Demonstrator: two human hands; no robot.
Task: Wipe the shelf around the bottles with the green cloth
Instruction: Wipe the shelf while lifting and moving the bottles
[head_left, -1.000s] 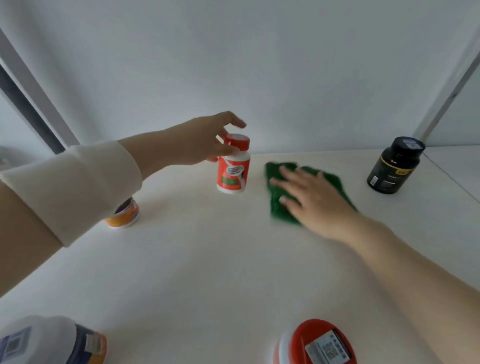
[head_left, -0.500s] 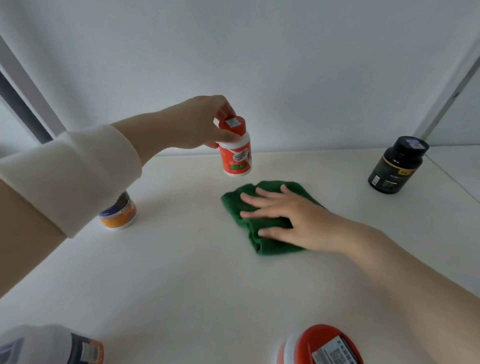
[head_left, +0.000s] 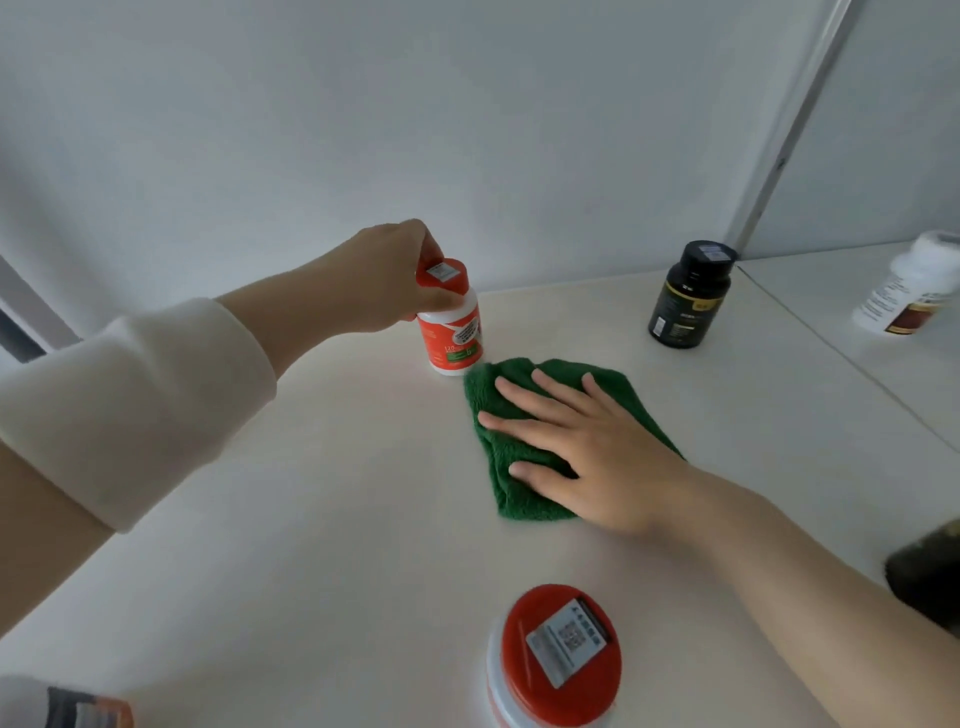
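Now | left hand (head_left: 382, 283) fingers (head_left: 411, 240) clenched round red-capped bottle (head_left: 453, 332), frame centre | right hand (head_left: 592, 452) fingers (head_left: 514, 423) spread flat, pressing green cloth (head_left: 519, 501) on shelf (head_left: 311, 519), just beside bottle

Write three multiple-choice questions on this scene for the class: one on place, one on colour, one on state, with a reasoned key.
1. Where does the black bottle stand? A back right; B front left; C front centre.
2. What colour is the cap the left hand grips? A blue; B red; C yellow.
3. How does the right hand lie? A fisted; B lifted; C flat on the green cloth.
Key: A, by the back wall, right; B, the cap shows red; C, straight fingers press the cloth.
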